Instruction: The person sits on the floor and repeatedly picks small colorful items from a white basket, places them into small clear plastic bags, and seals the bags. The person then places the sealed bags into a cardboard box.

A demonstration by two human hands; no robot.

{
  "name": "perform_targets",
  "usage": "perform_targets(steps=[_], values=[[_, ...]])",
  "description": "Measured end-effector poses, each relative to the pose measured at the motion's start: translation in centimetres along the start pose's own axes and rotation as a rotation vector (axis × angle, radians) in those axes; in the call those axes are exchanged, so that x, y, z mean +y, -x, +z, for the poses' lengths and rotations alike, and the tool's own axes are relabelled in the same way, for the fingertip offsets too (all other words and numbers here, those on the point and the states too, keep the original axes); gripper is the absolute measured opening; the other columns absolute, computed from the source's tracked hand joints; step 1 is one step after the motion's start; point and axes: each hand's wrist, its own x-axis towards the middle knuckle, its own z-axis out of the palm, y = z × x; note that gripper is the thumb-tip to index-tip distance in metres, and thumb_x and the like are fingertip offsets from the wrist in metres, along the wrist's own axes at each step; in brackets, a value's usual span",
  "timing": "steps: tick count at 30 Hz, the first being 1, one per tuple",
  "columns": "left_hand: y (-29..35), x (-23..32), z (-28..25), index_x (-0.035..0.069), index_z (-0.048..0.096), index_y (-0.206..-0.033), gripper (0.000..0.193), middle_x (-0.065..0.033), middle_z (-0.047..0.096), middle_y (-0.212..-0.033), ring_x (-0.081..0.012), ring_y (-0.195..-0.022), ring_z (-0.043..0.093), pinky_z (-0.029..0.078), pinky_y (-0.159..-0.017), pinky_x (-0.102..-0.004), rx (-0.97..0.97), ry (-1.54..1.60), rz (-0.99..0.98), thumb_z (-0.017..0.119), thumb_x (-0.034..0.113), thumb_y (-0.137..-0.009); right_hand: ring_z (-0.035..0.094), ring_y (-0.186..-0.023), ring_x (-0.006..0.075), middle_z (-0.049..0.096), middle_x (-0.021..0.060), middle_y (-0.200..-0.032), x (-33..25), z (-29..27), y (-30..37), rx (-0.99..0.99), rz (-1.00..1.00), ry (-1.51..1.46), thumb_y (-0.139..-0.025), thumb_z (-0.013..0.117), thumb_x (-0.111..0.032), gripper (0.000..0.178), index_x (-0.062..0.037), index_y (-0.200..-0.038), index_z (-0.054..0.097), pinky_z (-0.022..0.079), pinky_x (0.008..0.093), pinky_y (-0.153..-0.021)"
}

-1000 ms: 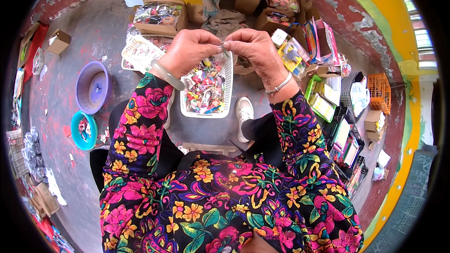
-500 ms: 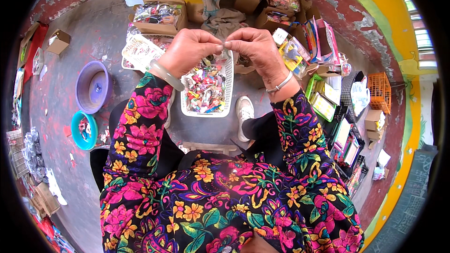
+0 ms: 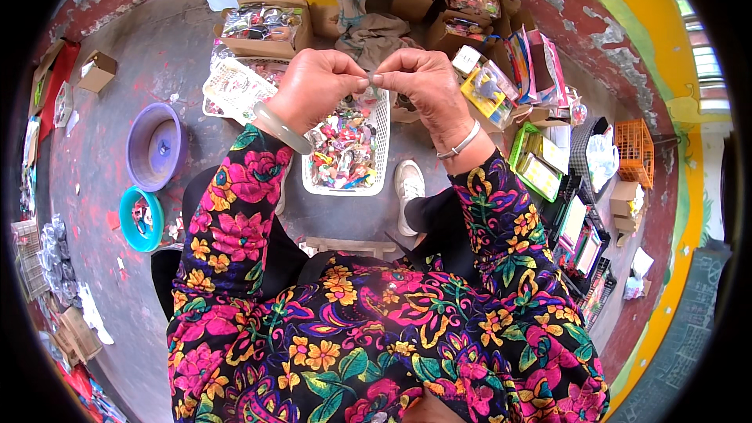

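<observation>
Above a white plastic basket (image 3: 385, 137), my left hand (image 3: 317, 86) and my right hand (image 3: 427, 90) face each other with thumb and forefinger pinched. Between the fingertips there is something tiny and greyish, too small to name. The tips sit very near each other with a narrow gap. Many small multicoloured pieces (image 3: 345, 149) fill the basket below; my wrists and hands cover part of its far end. A pale bangle (image 3: 280, 128) is on my left wrist and a silver bracelet (image 3: 462, 141) on my right.
A purple basin (image 3: 157, 146) and a turquoise basin (image 3: 142, 218) stand to the left. Ahead is a cardboard box of packets (image 3: 266, 25), beside a white tray (image 3: 235, 86). To the right are a green tray (image 3: 535, 160), black crates (image 3: 580, 239) and an orange crate (image 3: 634, 155).
My fingertips have parted slightly, with a small gap now between the two pinches. The right wrist has turned a little and shifted left. The surroundings are unchanged.
</observation>
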Motion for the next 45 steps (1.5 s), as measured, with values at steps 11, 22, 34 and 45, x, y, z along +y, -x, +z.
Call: perform_targets(steps=[11,22,34,45], values=[[0.3,0.3,-1.0,-0.005,0.062,-0.088,0.013,-0.0075,0.064,-0.078,-0.0111,-0.072,0.059,0.047,-0.067,-0.0230,-0.093,0.013,0.014,0.059,0.006,-0.081,0.056,-0.068,0.0082,0.063,0.0045,-0.074,-1.1,-1.5,-0.3,-0.147,0.174,-0.052,-0.072,0.066,-0.007,0.014,0.0040,-0.080,0.065,0.045,0.0208,-0.064],[0.5,1.2,1.0,-0.005,0.063,-0.080,0.012,-0.0050,0.063,-0.071,-0.0089,-0.067,0.056,0.045,-0.063,-0.0235,0.145,-0.406,0.061,0.061,0.006,-0.078,0.049,-0.058,0.0051,0.057,-0.0008,-0.063,0.0,-0.4,-0.2,0.017,0.013,0.129,-0.068,0.064,-0.008,0.012,0.0025,-0.073,0.066,0.038,0.0191,-0.053],[-0.3,-0.2,-0.6,-0.004,0.062,-0.088,0.017,-0.0045,0.062,-0.076,-0.0079,-0.070,0.056,0.045,-0.064,-0.0214,-0.121,-0.055,-0.011,0.060,0.012,-0.083,0.051,-0.063,0.0050,0.060,-0.0002,-0.069,0.1,-1.1,-0.6,-0.139,0.032,0.143,-0.076,0.064,-0.011,0.014,0.0005,-0.084,0.066,0.041,0.0192,-0.056],[-0.3,-0.5,0.6,-0.001,0.059,-0.078,0.014,0.0015,0.056,-0.069,-0.0047,-0.065,0.048,0.039,-0.060,-0.0192,0.081,-0.121,0.130,0.056,0.011,-0.085,0.045,-0.066,0.0042,0.052,-0.0039,-0.069,0.4,0.0,-0.6,-0.046,-0.071,0.043,-0.079,0.061,-0.013,0.013,0.0000,-0.077,0.059,0.037,0.0185,-0.060]])
